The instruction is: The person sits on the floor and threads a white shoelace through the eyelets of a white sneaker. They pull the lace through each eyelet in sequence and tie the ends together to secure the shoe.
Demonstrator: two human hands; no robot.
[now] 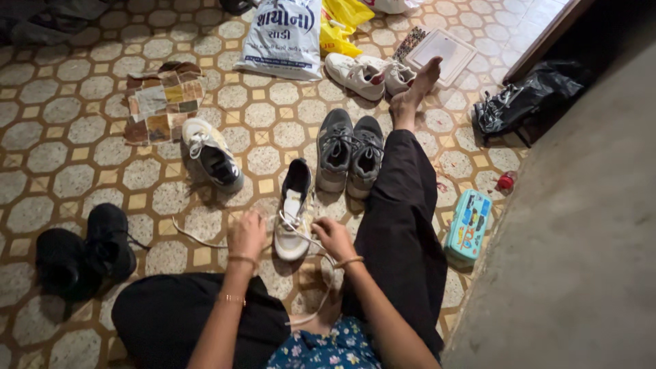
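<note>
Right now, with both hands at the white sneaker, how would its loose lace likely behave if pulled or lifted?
The lace would probably be floppy: it trails in slack curves over the tiled floor. It likely weighs little, being thin cord. Pulled hard, it might drag the white sneaker between the left hand and right hand.

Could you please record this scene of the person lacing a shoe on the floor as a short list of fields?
Setting: patterned tiled floor, person seated, black trousers
Left hand: on a white lace beside the shoe
Right hand: pinching the lace at the shoe
Shoe in hand: white and black sneaker, toe towards the person
Nearby: grey sneaker pair; black shoe pair; lone white and black sneaker; turquoise box
</note>
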